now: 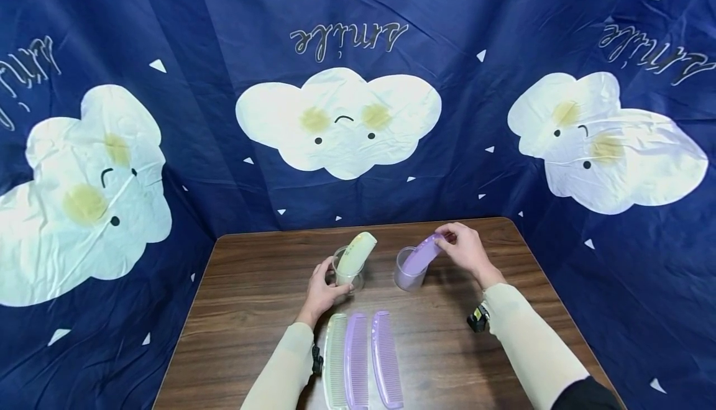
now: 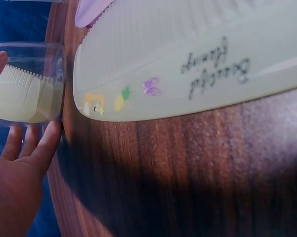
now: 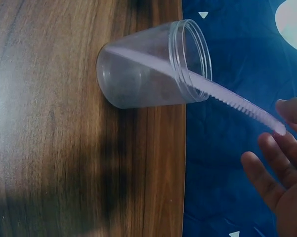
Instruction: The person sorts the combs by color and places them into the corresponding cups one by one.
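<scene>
My left hand (image 1: 323, 292) holds a clear plastic jar (image 2: 54, 54) with thumb and fingers on opposite sides. A pale green comb (image 1: 358, 253) leans inside that jar, its upper end sticking out past the rim to the right. To the right stands a second clear jar (image 3: 133, 91), upright on the table. Inside it a purple comb (image 1: 421, 257) slants up and right over the rim. My right hand (image 1: 463, 250) pinches this comb's upper end between thumb and index finger, while the other fingers spread apart from it in the right wrist view.
Nearer on the wooden table (image 1: 246, 310) lie a green comb (image 1: 336, 360), a purple comb (image 1: 356, 360) close beside it, and another purple comb (image 1: 386, 360) slightly apart. A dark blue curtain (image 1: 470, 168) with cloud prints hangs behind and at both sides.
</scene>
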{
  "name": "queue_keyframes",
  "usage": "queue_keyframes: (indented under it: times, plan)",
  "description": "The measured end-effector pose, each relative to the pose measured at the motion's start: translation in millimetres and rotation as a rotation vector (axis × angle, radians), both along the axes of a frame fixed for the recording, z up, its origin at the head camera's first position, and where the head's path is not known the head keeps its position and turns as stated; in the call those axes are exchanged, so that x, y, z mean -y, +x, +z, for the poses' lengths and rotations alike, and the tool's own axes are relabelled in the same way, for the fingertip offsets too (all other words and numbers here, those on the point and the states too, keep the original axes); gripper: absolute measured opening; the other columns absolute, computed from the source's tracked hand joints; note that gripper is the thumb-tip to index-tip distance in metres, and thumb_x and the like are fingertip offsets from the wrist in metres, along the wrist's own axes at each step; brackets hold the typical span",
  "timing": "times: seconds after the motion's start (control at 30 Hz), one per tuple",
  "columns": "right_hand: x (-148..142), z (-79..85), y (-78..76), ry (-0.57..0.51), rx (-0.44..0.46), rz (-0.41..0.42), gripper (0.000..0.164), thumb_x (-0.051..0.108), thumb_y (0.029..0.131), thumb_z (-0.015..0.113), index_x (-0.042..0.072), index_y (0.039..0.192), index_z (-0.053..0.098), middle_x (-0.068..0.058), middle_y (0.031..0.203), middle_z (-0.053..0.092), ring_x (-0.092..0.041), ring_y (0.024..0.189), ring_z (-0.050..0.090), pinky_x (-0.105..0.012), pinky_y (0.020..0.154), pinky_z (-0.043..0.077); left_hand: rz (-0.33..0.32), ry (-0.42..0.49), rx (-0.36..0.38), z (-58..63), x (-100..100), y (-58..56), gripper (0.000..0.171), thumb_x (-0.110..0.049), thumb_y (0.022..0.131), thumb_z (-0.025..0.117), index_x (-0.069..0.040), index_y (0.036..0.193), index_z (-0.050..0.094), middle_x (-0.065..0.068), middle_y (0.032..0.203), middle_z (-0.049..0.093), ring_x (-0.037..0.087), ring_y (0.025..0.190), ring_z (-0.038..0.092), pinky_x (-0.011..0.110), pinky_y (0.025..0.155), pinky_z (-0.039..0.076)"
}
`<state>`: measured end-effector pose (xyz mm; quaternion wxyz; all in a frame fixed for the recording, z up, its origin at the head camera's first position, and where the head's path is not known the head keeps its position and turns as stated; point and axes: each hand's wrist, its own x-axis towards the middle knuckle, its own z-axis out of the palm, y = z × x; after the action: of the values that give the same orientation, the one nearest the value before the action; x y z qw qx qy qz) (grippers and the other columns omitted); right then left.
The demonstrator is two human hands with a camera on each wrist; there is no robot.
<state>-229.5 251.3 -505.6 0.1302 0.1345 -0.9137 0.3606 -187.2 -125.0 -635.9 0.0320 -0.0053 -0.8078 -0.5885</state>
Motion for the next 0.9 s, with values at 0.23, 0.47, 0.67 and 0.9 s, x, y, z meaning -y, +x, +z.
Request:
queue_keyframes:
  times: [0.23, 0.47, 0.67, 0.9]
  plan:
    - [-6, 0.1, 3.2, 0.002, -0.028, -0.003, 0.019, 0.007, 0.086, 0.08, 0.003, 0.104, 0.076, -0.012, 0.1, 0.074, -0.026, 0.085, 0.071, -0.038, 0.077, 0.059, -0.001, -0.009, 0.001, -1.2, 0, -0.5, 0.09, -0.012, 0.071, 0.094, -0.011, 0.149, 0.05, 0.018, 0.137, 0.053, 0.034, 0.123, 0.057, 0.046, 0.097, 0.06]
    - [-9, 5.5, 9.0, -0.007, -0.028, 0.012, 0.019, 0.007, 0.087, 0.08, 0.004, 0.105, 0.076, -0.01, 0.1, 0.074, -0.023, 0.085, 0.069, -0.042, 0.077, 0.061, -0.001, -0.007, 0.004, -0.8, 0, -0.1, 0.09, -0.011, 0.071, 0.094, -0.01, 0.149, 0.049, 0.019, 0.137, 0.053, 0.035, 0.124, 0.057, 0.045, 0.097, 0.059]
    - [-10, 8.1, 18.1, -0.033, -0.045, 0.047, 0.024, 0.005, 0.086, 0.081, 0.003, 0.109, 0.076, -0.009, 0.097, 0.073, -0.019, 0.083, 0.067, -0.03, 0.07, 0.06, -0.004, 0.0, 0.012, -1.0, 0, -0.7, 0.089, -0.01, 0.072, 0.094, -0.011, 0.149, 0.049, 0.018, 0.136, 0.052, 0.035, 0.124, 0.057, 0.046, 0.098, 0.059]
    - [-5, 4.0, 30.5, -0.07, -0.089, 0.091, 0.03, 0.002, 0.082, 0.084, 0.0, 0.11, 0.075, -0.012, 0.095, 0.073, -0.016, 0.079, 0.067, -0.028, 0.067, 0.06, 0.003, -0.031, -0.02, -1.7, 0, -0.8, 0.088, -0.01, 0.071, 0.094, -0.008, 0.147, 0.051, 0.018, 0.133, 0.054, 0.036, 0.122, 0.059, 0.046, 0.096, 0.06]
